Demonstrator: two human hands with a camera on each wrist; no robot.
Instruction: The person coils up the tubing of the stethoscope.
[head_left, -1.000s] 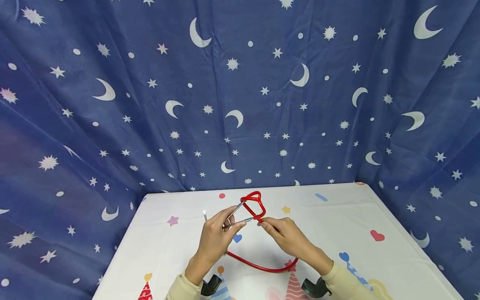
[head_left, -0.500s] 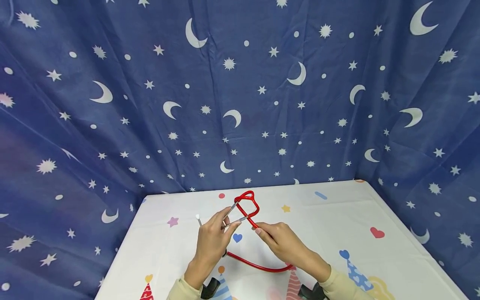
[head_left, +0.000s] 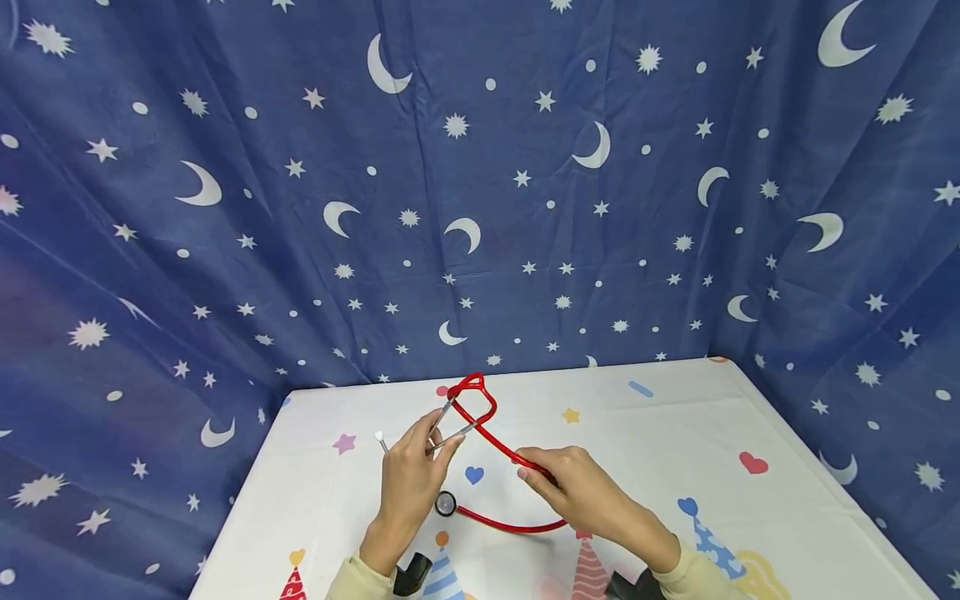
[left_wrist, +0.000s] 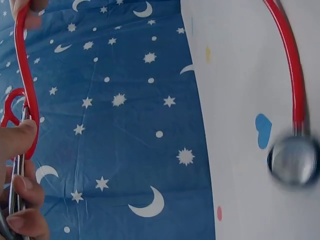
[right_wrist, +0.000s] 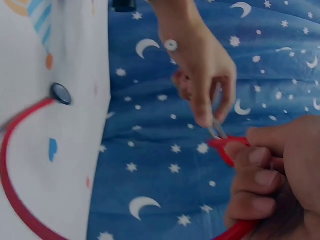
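Note:
Both hands hold a red stethoscope (head_left: 501,446) above the table. My left hand (head_left: 408,471) grips its metal ear tubes (head_left: 459,432), and one white eartip (head_left: 379,436) sticks out to the left of the hand. Beyond the fingers the red tubing forms a small loop crossing over itself. My right hand (head_left: 581,487) holds the tubing lower down, fingers curled round it. From there the tube hangs in a curve to the round chest piece (head_left: 446,503), which shows near the left wrist; in the left wrist view the chest piece (left_wrist: 294,160) is blurred.
A white tablecloth (head_left: 315,467) printed with party hats, hearts and stars covers the table. Behind and at the sides hangs a dark blue curtain (head_left: 525,233) with moons and stars. Dark wrist devices (head_left: 412,575) sit at the cuffs.
My left hand has shifted left with the ear tubes and loop. The right hand now holds the tubing farther from the loop, with a longer stretch between. The chest piece has come into sight.

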